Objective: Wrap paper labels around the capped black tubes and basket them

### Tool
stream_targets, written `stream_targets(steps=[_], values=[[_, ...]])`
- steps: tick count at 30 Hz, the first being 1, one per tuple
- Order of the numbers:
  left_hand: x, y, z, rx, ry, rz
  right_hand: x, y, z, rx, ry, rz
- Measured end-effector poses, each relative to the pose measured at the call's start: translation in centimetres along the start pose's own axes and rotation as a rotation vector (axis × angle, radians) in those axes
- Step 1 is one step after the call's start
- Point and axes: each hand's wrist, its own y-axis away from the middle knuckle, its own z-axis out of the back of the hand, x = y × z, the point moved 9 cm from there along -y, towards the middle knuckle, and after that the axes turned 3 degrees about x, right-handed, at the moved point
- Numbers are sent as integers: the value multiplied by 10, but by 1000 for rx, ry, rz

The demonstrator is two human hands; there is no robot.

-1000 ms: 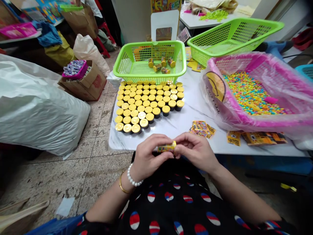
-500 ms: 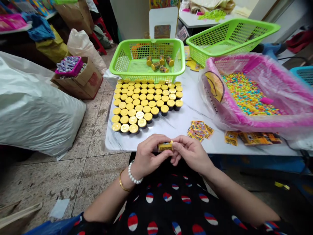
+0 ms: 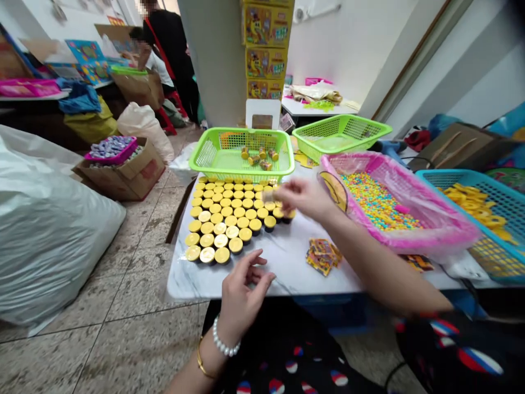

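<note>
My right hand (image 3: 301, 197) reaches forward over the far right of a block of small dark containers with yellow caps (image 3: 223, 216) standing on the white marble table (image 3: 283, 265). Its fingers are pinched on a small labelled container (image 3: 268, 195), blurred by motion. My left hand (image 3: 241, 284) hovers at the table's near edge, fingers loosely spread and empty. Behind the block stands a green basket (image 3: 205, 156) holding a few labelled containers (image 3: 258, 156).
A pink plastic-lined basket (image 3: 414, 241) of coloured candies sits on the right, a blue basket (image 3: 451, 180) of yellow caps beyond it. Sticker labels (image 3: 322, 255) lie on the table. A second green basket (image 3: 340, 134) stands behind. A white sack (image 3: 45, 219) and cardboard box (image 3: 131, 172) stand on the floor at left.
Both hands held one labelled container at the table edge. Now my right hand has carried it forward over the capped containers, my left hand has let go, and my view has tilted up.
</note>
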Motion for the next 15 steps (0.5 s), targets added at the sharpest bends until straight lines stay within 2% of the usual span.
stream_targets(steps=[2, 4, 5, 7, 10, 11, 13, 15], values=[[-1, -1, -3, 40, -53, -21, 15, -34, 19, -58, 25, 18], [-4, -2, -3, 58, -84, -33, 20, -40, 32, -103, 89, 14], [-4, -3, -2, 57, -86, -28, 20, -30, 36, -123, 141, 13], [-4, -3, 0, 48, -79, -14, 12, 7, 40, -147, 278, 18], [-6, -4, -2, 63, -75, -29, -22, 73, 39, -107, 445, -2], [-7, -5, -3, 74, -79, -37, -37, 90, 39, -79, 574, -25], [-8, -7, -5, 93, -99, -43, -69, 111, 41, -40, 740, -93], [-7, -9, -7, 108, -120, -27, -91, 116, 41, 15, 831, -140]])
